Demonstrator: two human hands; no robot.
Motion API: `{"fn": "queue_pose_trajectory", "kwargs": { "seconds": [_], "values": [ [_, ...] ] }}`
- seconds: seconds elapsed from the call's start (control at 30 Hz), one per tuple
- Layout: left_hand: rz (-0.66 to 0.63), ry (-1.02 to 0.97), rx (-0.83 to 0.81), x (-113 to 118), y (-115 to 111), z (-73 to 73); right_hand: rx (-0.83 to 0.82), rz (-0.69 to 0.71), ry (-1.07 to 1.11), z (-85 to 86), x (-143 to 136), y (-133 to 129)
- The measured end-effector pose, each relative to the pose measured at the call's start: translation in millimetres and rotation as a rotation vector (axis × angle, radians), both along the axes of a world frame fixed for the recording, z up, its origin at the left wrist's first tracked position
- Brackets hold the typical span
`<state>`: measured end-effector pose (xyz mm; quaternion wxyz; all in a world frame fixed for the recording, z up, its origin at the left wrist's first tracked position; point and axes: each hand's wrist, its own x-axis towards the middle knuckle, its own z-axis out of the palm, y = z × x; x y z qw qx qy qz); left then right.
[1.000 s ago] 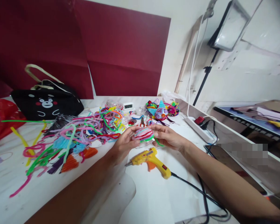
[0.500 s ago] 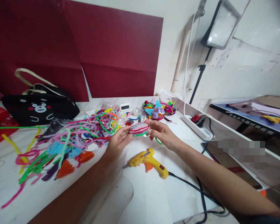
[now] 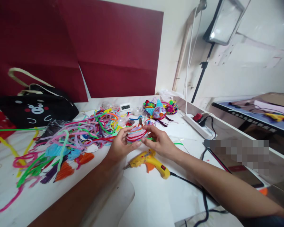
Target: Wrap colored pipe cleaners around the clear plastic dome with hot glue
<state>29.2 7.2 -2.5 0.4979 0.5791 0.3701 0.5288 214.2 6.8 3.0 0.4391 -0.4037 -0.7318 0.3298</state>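
Between my hands is a rounded ball wrapped in striped pipe cleaners, in pink, red, white and lilac. My left hand grips its left side, thumb in front and fingers behind. On the other side my right hand closes on it with thumb and fingertips. A green pipe cleaner shows to the right, partly behind my right hand. Just below the hands lies a yellow hot glue gun, its nozzle toward the left and its black cord running right.
A heap of coloured pipe cleaners and tassels covers the left of the table. Finished colourful ornaments, a small digital clock and pliers are behind. A power strip and phone lie right; a black bag stands left.
The ball has been tipped so that more of its striped top faces me. Both hands have shifted slightly left with it, and my right hand's fingers have moved round it.
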Motion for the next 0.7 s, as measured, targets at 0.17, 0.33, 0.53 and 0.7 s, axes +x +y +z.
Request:
{"fn": "queue_pose_trajectory", "kwargs": {
  "seconds": [0.17,0.33,0.53,0.7],
  "values": [
    [0.055,0.061,-0.014,-1,3,-2.8,0.017,-0.002,-0.014,-2.1,-1,-2],
    [0.063,0.062,0.004,-2,4,-4.2,0.036,0.031,-0.031,0.8,2,-1],
    [0.104,0.07,0.02,-2,4,-2.1,0.114,0.016,-0.158,11.7,8,-1],
    [0.117,0.094,0.026,-5,5,-1.8,0.241,0.017,-0.234,15.9,12,0]
  ]
}}
